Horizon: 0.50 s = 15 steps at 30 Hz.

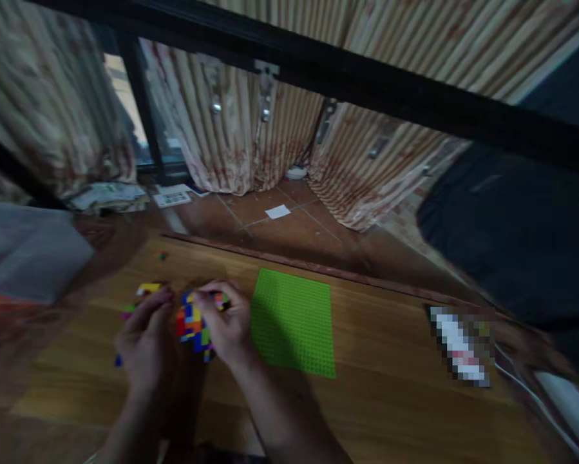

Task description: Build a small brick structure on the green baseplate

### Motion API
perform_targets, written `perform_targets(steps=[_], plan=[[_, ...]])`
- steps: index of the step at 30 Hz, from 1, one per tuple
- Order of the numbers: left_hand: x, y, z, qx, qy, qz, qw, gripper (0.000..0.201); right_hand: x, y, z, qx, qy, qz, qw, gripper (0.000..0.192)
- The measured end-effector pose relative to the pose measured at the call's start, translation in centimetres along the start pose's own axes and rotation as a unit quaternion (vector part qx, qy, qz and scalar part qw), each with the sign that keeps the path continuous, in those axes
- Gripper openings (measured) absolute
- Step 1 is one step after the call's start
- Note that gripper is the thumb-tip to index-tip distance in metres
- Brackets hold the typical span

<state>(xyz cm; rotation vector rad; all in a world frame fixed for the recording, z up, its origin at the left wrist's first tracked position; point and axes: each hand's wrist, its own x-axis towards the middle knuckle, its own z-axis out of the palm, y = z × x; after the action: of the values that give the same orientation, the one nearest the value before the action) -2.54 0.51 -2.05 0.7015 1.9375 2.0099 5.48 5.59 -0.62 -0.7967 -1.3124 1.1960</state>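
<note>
A cluster of multicoloured toy bricks (192,330) lies between my two hands, mostly blue, orange, yellow and green. My right hand (230,325) curls over its right side, thumb and fingers closed on bricks there. Whether the cluster is joined or loose I cannot tell. Just left of it, my left hand (147,341) has its fingertips pinched together; anything between them is hidden. Yellow bricks (150,287) and a few other small pieces lie around the left hand. A bright green studded baseplate (294,322) lies flat, right of my right hand.
The wooden table (390,367) carries a blurred-out white item (458,348) at the right. A tiny brick (160,256) sits near the far left edge. A pale bag (23,251) is at left. Beyond are the tiled floor, papers (108,196), curtains (250,135) and a dark bar (318,58).
</note>
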Motion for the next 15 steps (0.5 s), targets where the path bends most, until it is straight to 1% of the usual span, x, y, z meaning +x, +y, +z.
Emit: perform_targets(steps=[2, 3, 5, 6, 8, 10, 13, 15], plan=[[0.2, -0.7, -0.2, 0.021, 0.015, -0.027, 0.999, 0.026, 0.0, 0.4, -0.1, 0.008, -0.002, 0.022, 1.000, 0.014], [0.4, -1.1, -0.1, 0.043, 0.016, -0.013, 0.999, 0.025, 0.0, 0.6, -0.1, 0.017, -0.005, 0.032, 0.999, 0.013], [0.7, -1.8, -0.1, 0.093, 0.001, 0.023, 0.995, 0.023, -0.2, 0.8, -0.1, 0.029, -0.002, 0.043, 0.999, 0.013], [0.8, -2.0, -0.1, 0.113, -0.009, 0.041, 0.993, 0.023, -0.3, 0.9, -0.1, 0.028, -0.002, 0.046, 0.999, 0.013], [0.7, -2.0, -0.3, 0.133, -0.018, 0.057, 0.989, 0.025, -0.4, 0.8, -0.1, 0.019, -0.003, 0.047, 0.999, 0.014], [0.5, -1.4, -0.5, 0.128, -0.015, 0.058, 0.990, 0.029, -0.5, 0.8, -0.1, 0.012, -0.002, 0.046, 0.999, 0.015], [-0.1, 0.3, -0.8, 0.102, -0.021, 0.060, 0.993, 0.036, -0.7, 0.3, 0.2, 0.000, 0.001, 0.035, 0.999, 0.015], [-0.5, 1.6, -1.0, 0.091, -0.063, 0.056, 0.992, 0.039, -1.0, -0.3, 0.5, -0.019, 0.003, 0.020, 1.000, 0.015]])
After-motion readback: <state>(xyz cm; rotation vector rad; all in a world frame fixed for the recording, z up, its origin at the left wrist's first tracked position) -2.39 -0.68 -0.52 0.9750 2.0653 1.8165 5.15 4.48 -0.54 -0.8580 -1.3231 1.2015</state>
